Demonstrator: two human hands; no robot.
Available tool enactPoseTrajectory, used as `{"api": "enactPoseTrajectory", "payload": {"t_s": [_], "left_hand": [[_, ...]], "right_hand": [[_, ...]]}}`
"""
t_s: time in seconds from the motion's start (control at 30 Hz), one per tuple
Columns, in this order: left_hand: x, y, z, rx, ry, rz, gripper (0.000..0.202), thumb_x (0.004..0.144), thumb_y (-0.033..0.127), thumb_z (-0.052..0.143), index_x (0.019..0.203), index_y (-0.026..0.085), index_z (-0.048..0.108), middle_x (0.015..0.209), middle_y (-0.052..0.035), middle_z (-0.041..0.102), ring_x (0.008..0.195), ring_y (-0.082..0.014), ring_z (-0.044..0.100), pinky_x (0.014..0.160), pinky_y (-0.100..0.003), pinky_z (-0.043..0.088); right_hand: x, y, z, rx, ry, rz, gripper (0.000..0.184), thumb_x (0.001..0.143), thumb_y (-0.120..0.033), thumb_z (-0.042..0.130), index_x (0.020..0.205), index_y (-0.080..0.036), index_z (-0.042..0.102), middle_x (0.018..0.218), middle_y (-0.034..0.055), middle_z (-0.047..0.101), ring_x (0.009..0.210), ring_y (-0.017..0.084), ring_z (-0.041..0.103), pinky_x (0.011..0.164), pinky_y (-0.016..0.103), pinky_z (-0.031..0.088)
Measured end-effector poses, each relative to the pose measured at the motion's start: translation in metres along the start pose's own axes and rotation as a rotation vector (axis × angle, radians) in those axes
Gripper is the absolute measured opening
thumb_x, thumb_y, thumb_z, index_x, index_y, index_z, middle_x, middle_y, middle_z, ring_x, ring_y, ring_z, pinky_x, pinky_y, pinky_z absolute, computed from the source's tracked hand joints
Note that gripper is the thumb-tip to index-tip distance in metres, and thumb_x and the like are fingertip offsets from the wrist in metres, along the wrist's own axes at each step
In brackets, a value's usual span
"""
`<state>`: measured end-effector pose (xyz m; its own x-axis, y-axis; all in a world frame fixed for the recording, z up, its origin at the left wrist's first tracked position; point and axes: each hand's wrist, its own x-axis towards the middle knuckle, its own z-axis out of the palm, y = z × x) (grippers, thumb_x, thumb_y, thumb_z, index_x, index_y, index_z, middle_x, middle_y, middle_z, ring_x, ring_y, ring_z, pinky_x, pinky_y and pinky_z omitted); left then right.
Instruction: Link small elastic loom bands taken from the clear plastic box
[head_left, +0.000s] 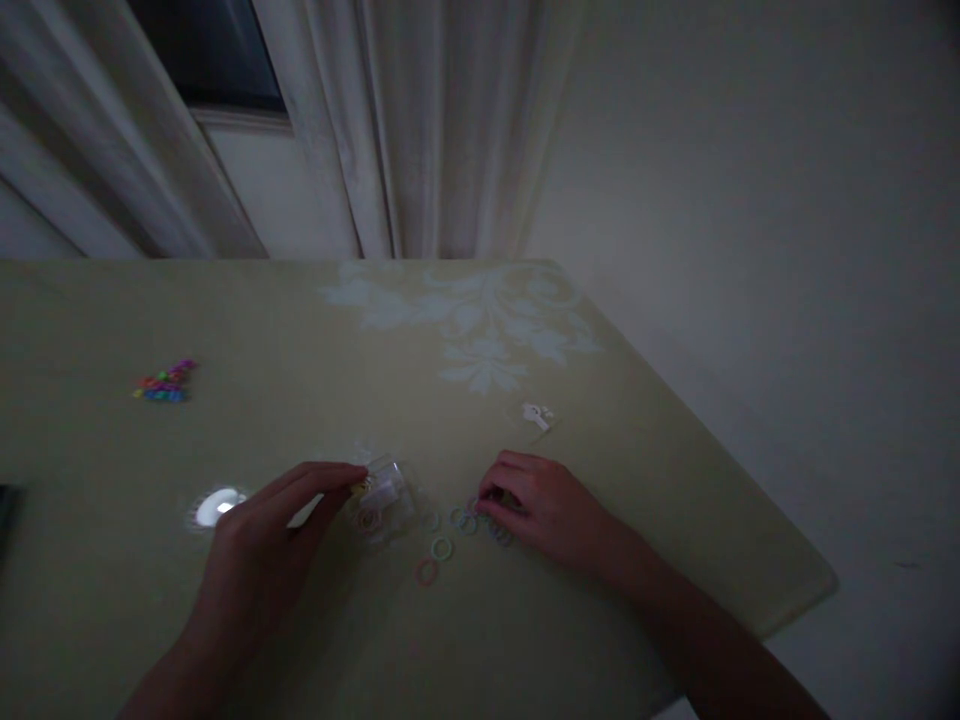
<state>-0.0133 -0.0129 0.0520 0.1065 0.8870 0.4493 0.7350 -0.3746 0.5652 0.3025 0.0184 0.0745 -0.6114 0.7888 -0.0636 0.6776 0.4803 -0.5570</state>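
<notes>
My left hand (274, 535) has its thumb and fingertips closed on the left edge of a small clear plastic box (390, 490). Something small and yellowish shows at those fingertips, too blurred to name. A pinkish ring (369, 519) appears in or behind the clear plastic. To the right, my right hand (536, 500) is pinched over a loose group of small pastel rings (465, 521), with a pinkish ring (474, 505) at its fingertips. A green ring (442, 548) and a pink ring (426, 571) lie apart from the group, between the hands.
A small white cut-out piece (537, 416) lies beyond my right hand. Several bright, multicoloured small pieces (166, 382) form a pile at the far left. Light glares off the table (300, 340) beside my left hand. A dark object (7, 510) sits at the left edge.
</notes>
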Motion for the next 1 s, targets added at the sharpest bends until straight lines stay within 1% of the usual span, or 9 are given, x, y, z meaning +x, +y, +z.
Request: {"api": "enactPoseTrajectory", "payload": {"t_s": [0.17,0.33,0.4,0.53,0.6,0.7,0.8,0.9,1.0], "left_hand": [[-0.001,0.001,0.0,-0.029,-0.015,-0.04,0.016,0.097,0.039,0.063,0.101,0.033,0.077,0.094,0.0047,0.083,0.08,-0.0187,0.08,0.075,-0.026,0.062],[-0.001,0.004,-0.001,-0.022,-0.02,-0.075,0.017,0.097,0.042,0.063,0.102,0.033,0.077,0.095,0.0041,0.082,0.081,-0.0192,0.079,0.078,-0.029,0.063],[-0.001,0.004,-0.001,-0.023,-0.019,-0.063,0.016,0.097,0.041,0.063,0.102,0.033,0.077,0.095,0.0046,0.082,0.081,-0.0187,0.079,0.08,-0.028,0.062],[-0.004,-0.002,-0.004,0.032,-0.031,0.043,0.017,0.1,0.035,0.059,0.106,0.033,0.075,0.104,0.0021,0.08,0.088,-0.0189,0.078,0.078,-0.028,0.061],[-0.006,-0.007,-0.007,0.134,-0.051,0.132,0.024,0.103,0.032,0.052,0.112,0.032,0.075,0.111,-0.0013,0.079,0.094,-0.0213,0.077,0.08,-0.031,0.06],[-0.008,-0.015,-0.012,0.275,-0.103,0.263,0.036,0.104,0.022,0.042,0.123,0.029,0.071,0.119,-0.0052,0.077,0.102,-0.024,0.075,0.084,-0.035,0.059],[-0.01,-0.019,-0.012,0.317,-0.154,0.353,0.041,0.103,0.017,0.039,0.13,0.025,0.068,0.123,-0.0073,0.076,0.106,-0.0247,0.073,0.088,-0.037,0.059],[-0.013,-0.023,-0.007,0.32,-0.205,0.399,0.042,0.103,0.018,0.039,0.135,0.02,0.066,0.128,-0.0105,0.074,0.112,-0.0277,0.07,0.095,-0.042,0.057],[-0.017,-0.026,-0.003,0.325,-0.242,0.382,0.044,0.102,0.015,0.039,0.137,0.018,0.066,0.131,-0.0119,0.072,0.116,-0.0295,0.067,0.097,-0.044,0.056]], "right_hand": [[0.0,0.002,0.002,-0.015,-0.007,-0.014,0.011,0.102,-0.026,0.065,0.101,-0.018,0.073,0.098,0.0045,0.07,0.088,0.017,0.064,0.08,0.028,0.046],[0.001,0.0,0.001,-0.018,-0.016,-0.006,0.012,0.102,-0.027,0.066,0.1,-0.018,0.073,0.097,0.0045,0.069,0.088,0.017,0.065,0.08,0.028,0.046],[0.001,0.0,0.001,-0.014,-0.017,-0.005,0.012,0.102,-0.026,0.066,0.1,-0.018,0.073,0.097,0.0044,0.069,0.088,0.017,0.065,0.08,0.028,0.046],[0.0,0.001,0.002,-0.017,-0.009,-0.003,0.012,0.102,-0.027,0.066,0.101,-0.018,0.074,0.098,0.0041,0.07,0.088,0.017,0.065,0.08,0.028,0.046],[0.001,0.002,0.002,-0.011,-0.009,0.002,0.011,0.102,-0.027,0.067,0.101,-0.018,0.074,0.098,0.0039,0.069,0.088,0.017,0.065,0.08,0.028,0.047],[0.002,0.002,0.005,0.003,0.008,0.002,0.008,0.101,-0.023,0.067,0.101,-0.018,0.074,0.097,0.0038,0.069,0.088,0.017,0.065,0.081,0.027,0.048],[0.003,0.001,0.011,-0.002,0.046,-0.043,0.008,0.102,-0.022,0.065,0.102,-0.018,0.073,0.098,0.0041,0.068,0.089,0.017,0.065,0.081,0.028,0.048],[0.003,-0.001,0.019,-0.011,0.07,-0.097,0.011,0.104,-0.024,0.063,0.104,-0.018,0.072,0.1,0.005,0.066,0.092,0.018,0.064,0.082,0.028,0.049],[0.003,-0.002,0.025,0.004,0.078,-0.119,0.01,0.103,-0.025,0.065,0.105,-0.019,0.073,0.102,0.0052,0.065,0.094,0.018,0.064,0.083,0.029,0.05]]}}
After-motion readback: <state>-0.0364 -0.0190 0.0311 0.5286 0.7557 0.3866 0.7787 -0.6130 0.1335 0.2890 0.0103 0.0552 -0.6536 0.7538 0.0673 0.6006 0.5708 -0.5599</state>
